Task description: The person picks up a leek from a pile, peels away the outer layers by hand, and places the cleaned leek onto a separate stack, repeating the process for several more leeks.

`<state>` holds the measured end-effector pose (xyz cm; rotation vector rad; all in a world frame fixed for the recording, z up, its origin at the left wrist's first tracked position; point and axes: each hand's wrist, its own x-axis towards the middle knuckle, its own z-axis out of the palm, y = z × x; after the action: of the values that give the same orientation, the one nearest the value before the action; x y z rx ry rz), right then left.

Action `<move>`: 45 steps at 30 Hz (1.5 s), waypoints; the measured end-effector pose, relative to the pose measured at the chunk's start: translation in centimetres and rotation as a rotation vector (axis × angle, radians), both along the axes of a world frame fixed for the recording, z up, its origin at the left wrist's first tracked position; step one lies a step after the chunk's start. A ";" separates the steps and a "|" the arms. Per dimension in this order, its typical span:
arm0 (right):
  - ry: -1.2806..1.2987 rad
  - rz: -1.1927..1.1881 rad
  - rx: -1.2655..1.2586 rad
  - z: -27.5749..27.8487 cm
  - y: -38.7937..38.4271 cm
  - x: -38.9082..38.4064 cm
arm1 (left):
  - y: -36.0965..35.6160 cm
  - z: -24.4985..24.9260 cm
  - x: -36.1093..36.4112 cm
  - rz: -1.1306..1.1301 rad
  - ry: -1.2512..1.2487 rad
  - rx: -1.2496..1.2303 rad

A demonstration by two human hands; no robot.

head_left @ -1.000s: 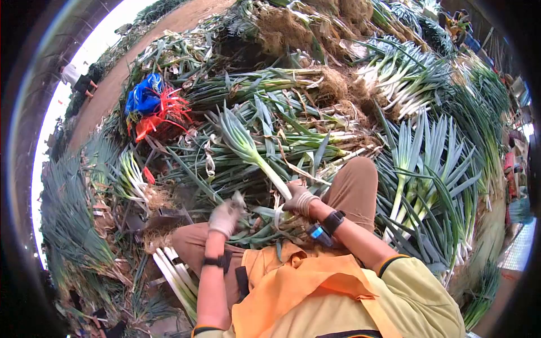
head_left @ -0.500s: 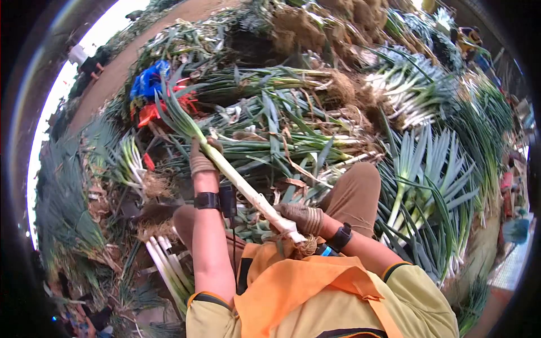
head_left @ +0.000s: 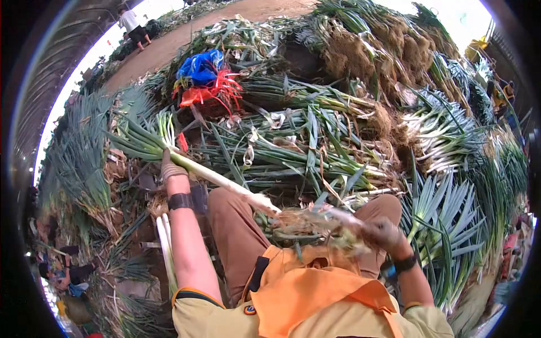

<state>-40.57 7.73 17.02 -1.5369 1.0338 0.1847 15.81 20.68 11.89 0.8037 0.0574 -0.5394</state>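
Observation:
My left hand [head_left: 171, 165], in a brownish glove, is closed round a long leek [head_left: 225, 183] just below its green leaves. The leek slants from the leaves at the left down to its pale root end above my lap. To the right of that end, my right hand [head_left: 383, 232], also gloved and smeared by motion, is closed on a pale strip of leek skin [head_left: 338, 216]. Blurred scraps hang beneath the strip. Brownish roots [head_left: 296, 221] show between the leek's end and the strip.
Piled leeks [head_left: 270, 149] lie in front of my knees. Cleaned white-stemmed leeks [head_left: 445, 135] lie at the right, leafy ones [head_left: 445, 214] below them. A blue bag [head_left: 200, 67] and red ties [head_left: 211, 93] sit at the upper left. A person [head_left: 132, 27] stands far off.
My left hand has moved left and slightly down with the leek. My right hand has come away from the leek's lower end, moving right with the pale strip.

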 end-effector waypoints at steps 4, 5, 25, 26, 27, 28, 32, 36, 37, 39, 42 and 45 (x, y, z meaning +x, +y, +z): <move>0.225 0.377 -1.029 -10.7 -4.6 2.1 | -0.8 2.4 -7.0 -0.025 -0.053 -0.056; 0.380 0.433 -1.035 -8.4 -4.1 4.0 | -1.4 2.8 -8.3 0.022 -0.062 -0.056; -0.154 0.421 -0.563 -5.5 6.3 15.4 | -3.0 7.7 -22.1 0.068 -0.529 0.301; -0.190 0.395 -0.547 -6.1 6.0 15.1 | -3.1 8.0 -22.3 0.030 -0.507 0.283; -0.226 0.367 -0.534 -6.6 5.8 14.8 | -3.2 8.2 -22.5 -0.008 -0.485 0.262; -0.293 0.273 -0.534 -6.7 5.6 14.3 | -3.3 8.2 -22.4 -0.013 -0.487 0.262; -0.317 0.045 -0.150 -7.0 4.8 13.0 | -3.2 7.5 -21.3 -0.430 -0.182 -0.280; -0.096 0.146 -0.085 -9.6 4.3 12.7 | -3.5 6.9 -21.1 -0.651 -0.029 -0.569; -0.095 0.142 -0.085 -11.1 3.7 12.6 | -3.6 6.9 -21.3 -0.695 -0.028 -0.629; 0.369 0.433 -0.596 -13.2 1.7 11.8 | -3.3 7.9 -21.4 -0.697 -0.047 -0.577; 0.579 0.397 -0.708 -11.3 -2.4 8.4 | -3.2 9.2 -20.9 -0.582 -0.154 -0.220; 0.517 0.246 -0.576 -11.3 -3.3 8.0 | -3.6 8.9 -21.1 -0.345 -0.341 0.063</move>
<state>-32.61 4.46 5.71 -2.2122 1.3731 0.5096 -5.28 17.10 20.83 0.9646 -0.3864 -0.7202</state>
